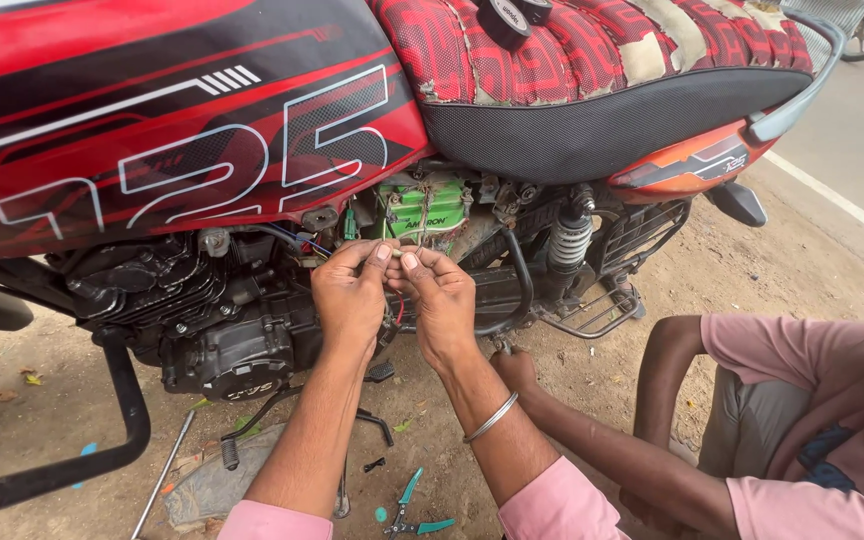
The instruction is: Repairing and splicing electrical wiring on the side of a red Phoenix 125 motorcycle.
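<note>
While raised beside the red motorcycle (pixel 152 130), left hand (pixel 350 295) and right hand (pixel 439 300) meet fingertip to fingertip. Fingers (pixel 380 254) of both pressed together, pinching a small pale wire end (pixel 397 253) between them, just below the green battery (pixel 422 210) in the open side bay. Red wire (pixel 399 310) hanging between the palms. Silver bangle (pixel 492 417) on right wrist. Teal pliers (pixel 407 510) lying on the dirt ground (pixel 732 270). Second person in pink shirt (pixel 812 360) crouched alongside.
</note>
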